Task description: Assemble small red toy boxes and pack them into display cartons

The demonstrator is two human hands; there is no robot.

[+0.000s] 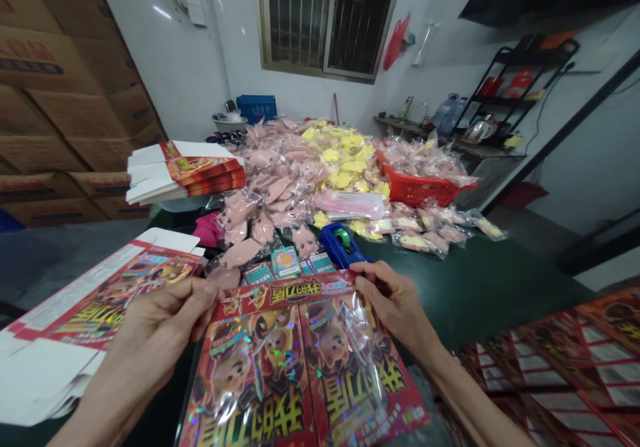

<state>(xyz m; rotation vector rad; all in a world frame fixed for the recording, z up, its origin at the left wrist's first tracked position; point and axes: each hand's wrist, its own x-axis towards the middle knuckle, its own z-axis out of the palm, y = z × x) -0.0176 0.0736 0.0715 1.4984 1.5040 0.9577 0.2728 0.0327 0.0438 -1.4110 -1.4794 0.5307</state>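
Pinching the top edge of a glossy red printed card (300,374), the left hand (160,327) and right hand (395,304) each have a clamped grip on it, above the near edge of the green desk (465,294); its slick, holographic face could slide from the fingers; the thin clear film (360,354) could crease or tear under uneven pull; the blue tape dispenser (340,244) sits just beyond.

**Edges and Distance Are Hiding Details**

The printed blister card (295,374) is running past the bottom edge, and the flat carton blanks (565,367) are leaving the frame at lower right. The small cards (286,262) are sitting partly hidden behind the blister card. Whatever the pink plastic bags (270,194) are holding is too small to tell.
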